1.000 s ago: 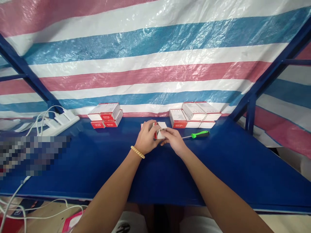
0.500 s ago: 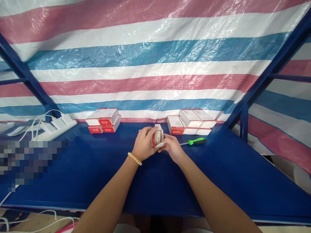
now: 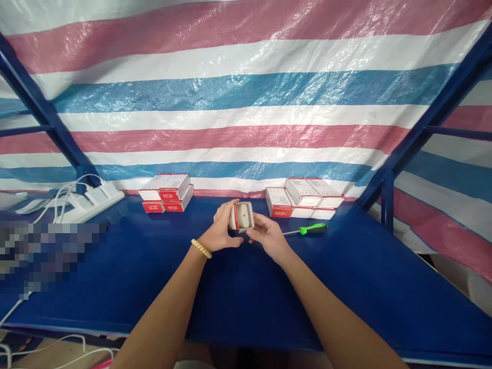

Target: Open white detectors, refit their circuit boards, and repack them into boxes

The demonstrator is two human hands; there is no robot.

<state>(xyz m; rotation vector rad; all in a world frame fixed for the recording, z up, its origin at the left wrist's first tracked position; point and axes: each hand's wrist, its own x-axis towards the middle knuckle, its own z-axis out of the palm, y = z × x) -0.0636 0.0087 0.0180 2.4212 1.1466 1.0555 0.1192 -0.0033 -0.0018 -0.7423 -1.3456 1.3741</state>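
Between my hands, above the middle of the table, is a small red and white cardboard box [image 3: 234, 217] with its open end facing me. A whitish rounded object [image 3: 243, 214] shows inside it; its kind is unclear. My left hand [image 3: 222, 228] wraps around the box's left side, thumb low and pointing right. My right hand [image 3: 268, 235] grips the lower right edge of the box with thumb and fingers. Just right of that hand, a screwdriver [image 3: 313, 228] with a green and black handle lies on the table, its shaft pointing left.
Stacked red and white boxes [image 3: 169, 193] stand at the back left, with more boxes [image 3: 303, 192] at the back right. A white power strip [image 3: 90, 201] with plugs and cables lies far left on the blue table [image 3: 246, 297]. Striped sheeting [image 3: 246, 87] hangs behind, between blue frame bars [image 3: 409, 113].
The box has turned so its open end faces me more squarely, its flap no longer standing up. My left hand has shifted slightly left, its thumb moving down off the box's face.
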